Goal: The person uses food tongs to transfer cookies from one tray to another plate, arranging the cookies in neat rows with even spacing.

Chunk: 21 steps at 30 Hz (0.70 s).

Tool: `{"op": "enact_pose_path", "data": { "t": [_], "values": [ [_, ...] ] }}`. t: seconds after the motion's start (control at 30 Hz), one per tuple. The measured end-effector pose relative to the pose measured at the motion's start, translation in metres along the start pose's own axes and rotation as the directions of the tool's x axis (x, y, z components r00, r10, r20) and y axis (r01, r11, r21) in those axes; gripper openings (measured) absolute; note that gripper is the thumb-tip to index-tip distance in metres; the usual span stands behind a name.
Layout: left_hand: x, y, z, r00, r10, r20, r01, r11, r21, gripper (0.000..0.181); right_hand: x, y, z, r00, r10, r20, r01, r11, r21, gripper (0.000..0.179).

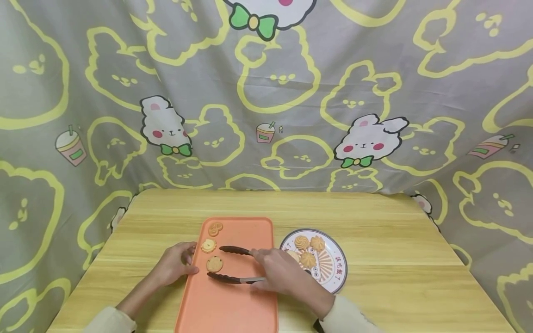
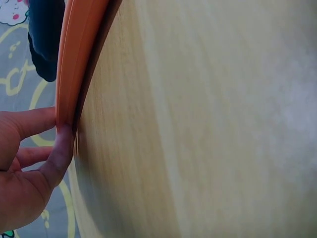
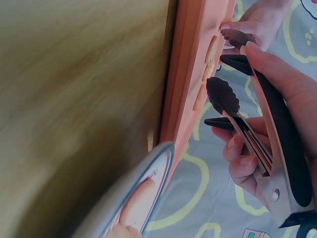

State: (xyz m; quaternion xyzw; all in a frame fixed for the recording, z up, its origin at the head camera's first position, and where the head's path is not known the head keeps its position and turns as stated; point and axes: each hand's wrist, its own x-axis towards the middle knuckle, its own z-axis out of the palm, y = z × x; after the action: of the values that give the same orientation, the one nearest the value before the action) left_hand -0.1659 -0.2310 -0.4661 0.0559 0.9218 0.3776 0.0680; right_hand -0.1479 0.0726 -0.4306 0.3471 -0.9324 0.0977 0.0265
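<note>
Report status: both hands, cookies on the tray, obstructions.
Left hand grips edge of orange tray. Right hand holds open tongs over it. Three cookies on tray, none grasped. No obstruction visible between them and tongs.

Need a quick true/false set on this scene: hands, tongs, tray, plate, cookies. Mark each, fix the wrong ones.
1. The right hand holds the tongs. True.
2. The tongs' tips are pressed together. False: they stand apart.
3. Cookies lie on both the tray and the plate. True.
4. In the head view, the plate is left of the tray. False: it is right of it.
5. The left hand touches the tray's edge. True.
6. Five cookies lie on the tray. False: three do.
</note>
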Motion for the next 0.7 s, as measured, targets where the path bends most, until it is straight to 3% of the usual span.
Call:
{"op": "enact_pose_path", "data": {
  "t": [0.27,0.7],
  "values": [
    [0.0003,-0.0005,0.0004,1.0,0.003,0.001,-0.003,1.0,-0.01,0.072,0.0083,-0.0045,0.0076,0.999,-0.039,-0.006,0.038,0.998,-0.053,0.068],
    [-0.0013,-0.0002,-0.0009,1.0,0.015,0.0,-0.015,1.0,-0.006,0.072,0.0106,-0.005,0.01,0.999,-0.033,-0.013,0.032,0.997,-0.074,0.062]
  ]
}}
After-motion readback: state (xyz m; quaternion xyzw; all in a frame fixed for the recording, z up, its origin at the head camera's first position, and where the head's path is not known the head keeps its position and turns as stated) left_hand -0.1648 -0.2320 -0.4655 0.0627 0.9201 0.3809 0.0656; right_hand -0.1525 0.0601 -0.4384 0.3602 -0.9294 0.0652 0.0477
